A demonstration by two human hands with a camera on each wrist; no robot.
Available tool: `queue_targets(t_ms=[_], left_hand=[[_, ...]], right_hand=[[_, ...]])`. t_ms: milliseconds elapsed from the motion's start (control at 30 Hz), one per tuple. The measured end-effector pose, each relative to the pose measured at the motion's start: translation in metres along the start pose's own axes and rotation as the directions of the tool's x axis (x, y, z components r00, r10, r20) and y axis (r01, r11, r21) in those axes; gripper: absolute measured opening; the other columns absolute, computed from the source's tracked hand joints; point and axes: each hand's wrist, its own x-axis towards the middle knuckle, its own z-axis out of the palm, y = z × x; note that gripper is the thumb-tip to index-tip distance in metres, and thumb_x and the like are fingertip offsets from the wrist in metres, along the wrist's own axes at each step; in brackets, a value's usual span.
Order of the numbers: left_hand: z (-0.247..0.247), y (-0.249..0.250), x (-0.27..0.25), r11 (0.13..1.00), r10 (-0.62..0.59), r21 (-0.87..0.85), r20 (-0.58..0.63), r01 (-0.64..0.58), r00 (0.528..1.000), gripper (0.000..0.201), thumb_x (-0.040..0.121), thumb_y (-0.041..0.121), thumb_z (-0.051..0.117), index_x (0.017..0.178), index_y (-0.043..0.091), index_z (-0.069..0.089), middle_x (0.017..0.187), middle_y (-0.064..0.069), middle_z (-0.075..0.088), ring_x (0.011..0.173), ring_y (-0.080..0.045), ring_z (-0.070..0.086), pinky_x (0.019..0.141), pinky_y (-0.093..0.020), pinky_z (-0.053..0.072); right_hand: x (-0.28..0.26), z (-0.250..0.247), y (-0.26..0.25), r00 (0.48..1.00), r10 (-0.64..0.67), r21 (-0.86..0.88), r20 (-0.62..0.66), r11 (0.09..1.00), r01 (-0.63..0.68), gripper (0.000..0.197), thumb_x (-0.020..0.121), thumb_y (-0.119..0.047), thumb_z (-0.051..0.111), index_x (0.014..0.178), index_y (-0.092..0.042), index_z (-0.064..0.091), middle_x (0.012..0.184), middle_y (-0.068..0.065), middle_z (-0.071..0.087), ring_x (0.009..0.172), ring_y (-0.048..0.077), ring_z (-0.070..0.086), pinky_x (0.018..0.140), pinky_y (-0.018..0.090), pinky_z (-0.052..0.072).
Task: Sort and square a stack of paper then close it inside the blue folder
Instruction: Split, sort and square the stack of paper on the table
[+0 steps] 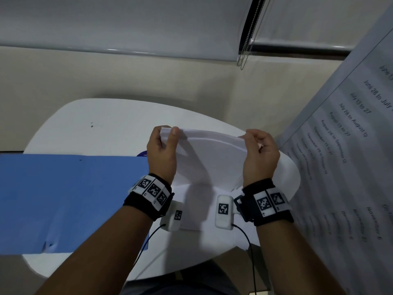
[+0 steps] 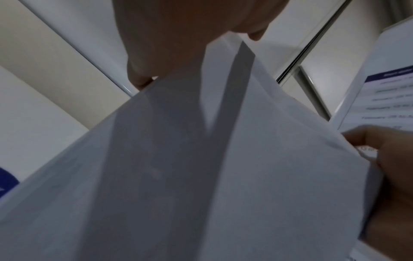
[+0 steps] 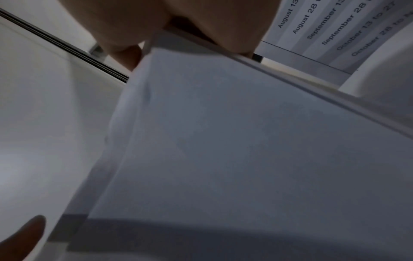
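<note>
Inspector: Holding the stack of paper (image 1: 212, 154) upright on its lower edge, you have it standing on the white desk (image 1: 102, 124) directly in front of you. Your left hand (image 1: 162, 155) pinches the top left corner, thumb on the near face and fingers curled behind. Your right hand (image 1: 260, 158) pinches the top right corner the same way.

Operator: Is each grip closed on the sheets?

Inspector: Yes, both are closed on the paper, one at each upper corner. The top edge sags between your hands, and the sheets fan slightly apart there, so the edges are not flush. The left wrist view shows the stack (image 2: 245, 159) rising to your fingers (image 2: 143, 77) with one sheet standing a little proud of the others. The right wrist view shows layered sheet edges (image 3: 223, 141) under your fingers (image 3: 125, 54).

Operator: Where is the folder?

Inspector: The blue folder (image 1: 70, 199) lies open and flat on the desk to your left, just beside your left wrist, running off the left edge of the head view. A printed schedule sheet (image 1: 348, 145) listing date ranges hangs to your right, apart from the stack.
</note>
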Motion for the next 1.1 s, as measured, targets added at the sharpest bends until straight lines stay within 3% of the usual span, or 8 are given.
queue_targets(t_ms=[167, 333, 467, 633, 733, 833, 967, 1100], left_hand=[[0.006, 0.004, 0.004, 1.000, -0.003, 0.015, -0.036, 0.003, 0.999, 0.025, 0.095, 0.035, 0.056, 0.086, 0.013, 0.060, 0.082, 0.004, 0.062, 0.071, 0.001, 0.054, 0.066, -0.011, 0.044], [-0.004, -0.007, 0.014, 0.996, -0.084, 0.051, 0.109, 0.079, 0.991, 0.037, 0.084, 0.048, 0.066, 0.107, 0.021, 0.057, 0.100, 0.008, 0.064, 0.084, 0.000, 0.061, 0.072, -0.017, 0.051], [-0.010, -0.010, 0.011, 0.987, -0.112, 0.134, 0.188, 0.087, 0.976, 0.026, 0.086, 0.026, 0.077, 0.107, 0.019, 0.064, 0.097, 0.009, 0.070, 0.081, 0.006, 0.066, 0.067, -0.012, 0.051], [-0.027, -0.016, 0.008, 0.979, -0.196, 0.106, 0.254, 0.175, 0.947, 0.065, 0.062, 0.048, 0.087, 0.113, 0.016, 0.063, 0.106, -0.003, 0.072, 0.097, -0.015, 0.070, 0.081, -0.035, 0.059], [-0.025, -0.011, 0.003, 0.979, -0.203, 0.058, 0.300, 0.195, 0.932, 0.059, 0.067, 0.028, 0.091, 0.118, 0.010, 0.068, 0.108, -0.003, 0.076, 0.101, -0.021, 0.072, 0.084, -0.037, 0.060], [-0.025, -0.014, 0.003, 0.977, -0.212, 0.052, 0.297, 0.206, 0.931, 0.049, 0.067, 0.017, 0.087, 0.112, 0.007, 0.071, 0.104, -0.004, 0.077, 0.098, -0.021, 0.073, 0.083, -0.036, 0.060], [-0.027, -0.019, 0.003, 0.967, -0.255, 0.077, 0.299, 0.243, 0.920, 0.044, 0.066, 0.022, 0.086, 0.107, 0.015, 0.073, 0.099, 0.003, 0.078, 0.095, -0.017, 0.074, 0.081, -0.035, 0.060], [-0.029, -0.017, 0.001, 0.978, -0.209, 0.052, 0.274, 0.202, 0.939, 0.038, 0.066, 0.031, 0.090, 0.100, 0.023, 0.074, 0.096, 0.008, 0.078, 0.092, -0.012, 0.073, 0.075, -0.027, 0.059]], right_hand=[[-0.005, -0.008, 0.003, 0.999, 0.002, 0.048, 0.039, 0.999, -0.004, 0.014, 0.087, -0.017, 0.055, 0.096, -0.016, 0.066, 0.088, -0.001, 0.070, 0.084, 0.009, 0.063, 0.084, 0.029, 0.050], [-0.003, -0.017, 0.017, 0.955, 0.160, -0.050, 0.251, 0.987, -0.152, 0.044, 0.067, -0.003, 0.086, 0.101, -0.017, 0.063, 0.092, -0.007, 0.068, 0.079, 0.000, 0.066, 0.071, 0.021, 0.056], [-0.002, -0.016, 0.015, 0.950, 0.227, -0.126, 0.213, 0.971, -0.204, 0.035, 0.060, -0.010, 0.091, 0.085, -0.005, 0.066, 0.078, -0.002, 0.070, 0.070, 0.004, 0.067, 0.067, 0.022, 0.055], [-0.001, -0.027, 0.016, 0.963, 0.141, -0.085, 0.228, 0.989, -0.125, 0.028, 0.073, -0.007, 0.083, 0.088, -0.018, 0.062, 0.082, -0.005, 0.065, 0.074, 0.004, 0.063, 0.069, 0.022, 0.053], [-0.002, -0.023, 0.016, 0.972, 0.128, -0.032, 0.198, 0.992, -0.124, 0.009, 0.081, -0.019, 0.070, 0.084, -0.025, 0.065, 0.080, -0.009, 0.066, 0.078, 0.013, 0.061, 0.074, 0.034, 0.052], [-0.006, -0.019, 0.017, 0.976, 0.144, 0.092, 0.162, 0.983, -0.161, 0.011, 0.084, -0.009, 0.060, 0.083, -0.018, 0.067, 0.077, -0.008, 0.067, 0.078, 0.014, 0.062, 0.077, 0.037, 0.050], [-0.005, -0.015, 0.016, 0.976, 0.161, 0.085, 0.148, 0.981, -0.175, 0.011, 0.082, -0.008, 0.058, 0.085, -0.015, 0.066, 0.078, -0.009, 0.066, 0.078, 0.012, 0.062, 0.076, 0.033, 0.049], [-0.008, -0.017, 0.002, 0.992, 0.018, 0.023, 0.127, 1.000, -0.021, 0.015, 0.076, -0.033, 0.066, 0.076, -0.018, 0.064, 0.074, -0.013, 0.065, 0.076, 0.006, 0.059, 0.073, 0.018, 0.047]])
